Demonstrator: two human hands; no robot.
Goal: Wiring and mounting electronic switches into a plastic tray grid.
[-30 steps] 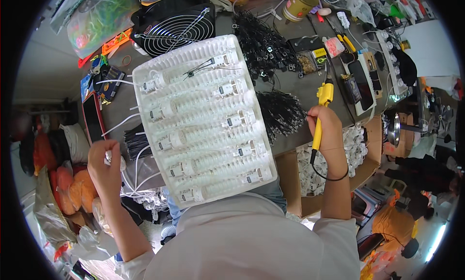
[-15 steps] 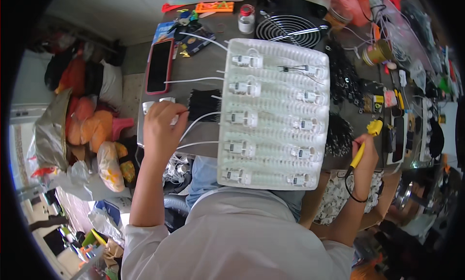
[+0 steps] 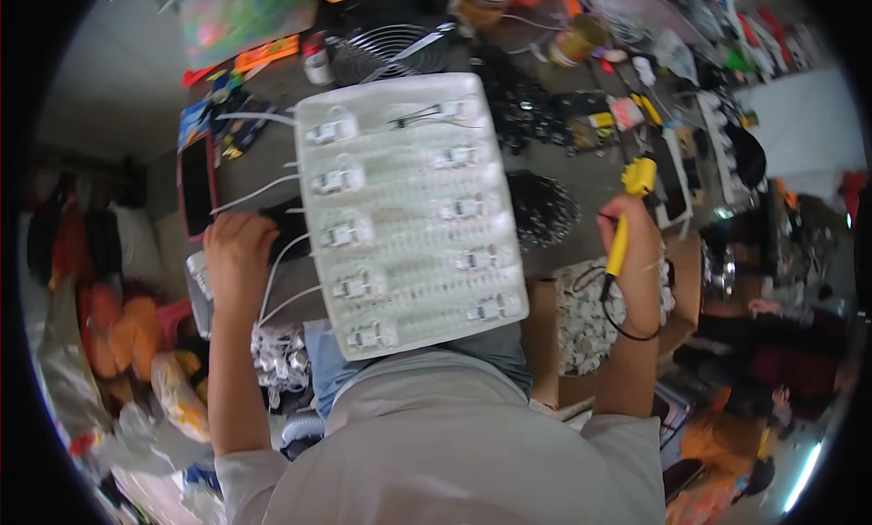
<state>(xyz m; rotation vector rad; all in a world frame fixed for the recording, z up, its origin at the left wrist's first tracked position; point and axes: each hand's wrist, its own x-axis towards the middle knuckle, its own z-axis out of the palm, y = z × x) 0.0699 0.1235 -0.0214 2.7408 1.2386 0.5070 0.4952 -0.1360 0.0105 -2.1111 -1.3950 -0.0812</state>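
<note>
Dark grey, crowded workbench (image 3: 263, 157) behind everything. At centre, over its near edge, sits a large white ribbed tray (image 3: 386, 91). Left of it, the left hand (image 3: 238, 252) is bent; whether its fingertips pinch anything is too blurred to tell. To the right, the right hand (image 3: 641, 227) curls its fingers round a slim yellow corded tool (image 3: 619, 248). Small white plastic fittings (image 3: 468, 207) line the tray in two columns. Thin white wires (image 3: 259, 116) extend leftward. Neither hand touches the tray, suggesting a positioning step; working on a fitting would call for bringing the tool over it.
</note>
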